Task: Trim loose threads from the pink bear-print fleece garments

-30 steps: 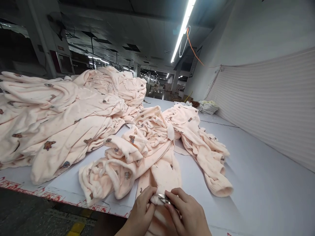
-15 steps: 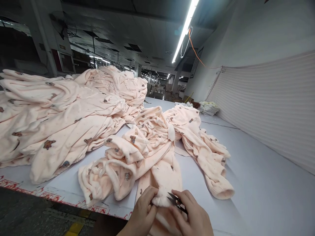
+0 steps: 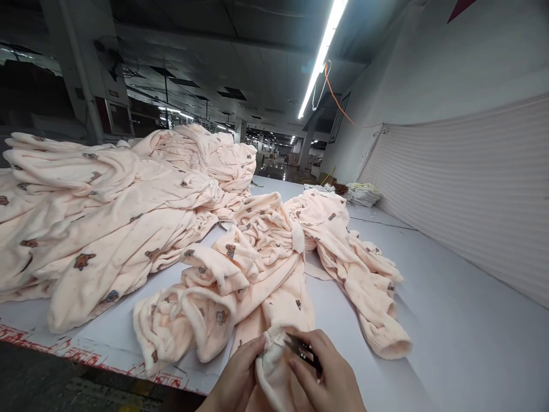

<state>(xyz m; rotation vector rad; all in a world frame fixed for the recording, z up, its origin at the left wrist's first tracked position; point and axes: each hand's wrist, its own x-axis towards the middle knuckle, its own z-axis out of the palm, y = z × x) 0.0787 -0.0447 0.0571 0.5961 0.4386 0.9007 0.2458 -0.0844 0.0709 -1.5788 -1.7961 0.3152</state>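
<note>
A pale pink plush garment [image 3: 274, 257] with small printed animal figures lies rumpled across the table in front of me. My left hand [image 3: 240, 372] pinches the cuff end of one of its sleeves [image 3: 274, 357], near the bottom of the view. In my right hand [image 3: 330, 372] is a pair of black thread snips [image 3: 302, 350], gripped between thumb and fingers. Their pointed blades face left, close to the cuff's edge; whether they touch the fabric I cannot tell. Another sleeve [image 3: 381, 326] stretches out to the right on the tabletop.
A large heap of the same pink garments [image 3: 128, 200] covers the left of the table [image 3: 450, 320]. Folded white cloths [image 3: 362, 194] are stacked at the far end. A pale striped sheet [image 3: 463, 189] hangs along the right wall. The table's near edge bears red markings.
The cuff has been turned so its opening and inner side show more. Both hands have shifted slightly left, and the snips' blades have moved left to the cuff's upper edge.
</note>
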